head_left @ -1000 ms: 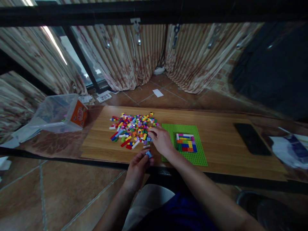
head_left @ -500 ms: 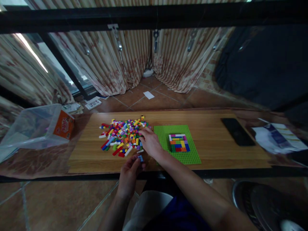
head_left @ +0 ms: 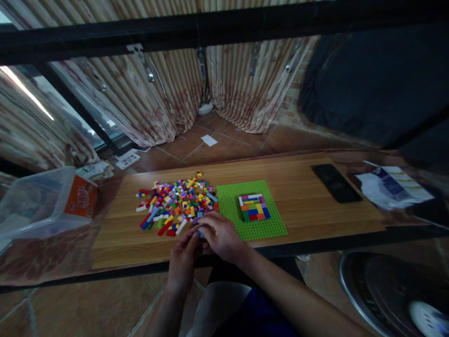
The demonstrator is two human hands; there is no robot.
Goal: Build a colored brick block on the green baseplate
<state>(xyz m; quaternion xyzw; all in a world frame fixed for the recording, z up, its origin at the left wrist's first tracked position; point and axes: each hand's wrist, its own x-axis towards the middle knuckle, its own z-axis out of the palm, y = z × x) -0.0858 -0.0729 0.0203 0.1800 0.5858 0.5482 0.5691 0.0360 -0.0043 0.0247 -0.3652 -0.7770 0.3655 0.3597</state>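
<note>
Near the table's front edge, my left hand (head_left: 184, 252) pinches a small light-blue toy brick (head_left: 200, 232). My right hand (head_left: 220, 234) meets it there, fingertips closed at the brick; whether they hold another piece is hidden. Just beyond both hands spreads a pile of loose toy bricks (head_left: 178, 201) in many colours. To the right of the pile lies a green studded baseplate (head_left: 259, 229), partly behind my right hand. On it stands a low square block of mixed-colour bricks (head_left: 255, 208).
A black phone (head_left: 336, 182) lies toward the table's right end, with white and purple packaging (head_left: 394, 187) beyond it. At the left stands a clear plastic bin (head_left: 38, 201) with an orange label. A round dark stool-like object (head_left: 386, 290) is at the lower right.
My right hand has come back from the pile to my left hand, and their fingertips now meet at the light-blue brick. The camera view has tilted and shifted slightly.
</note>
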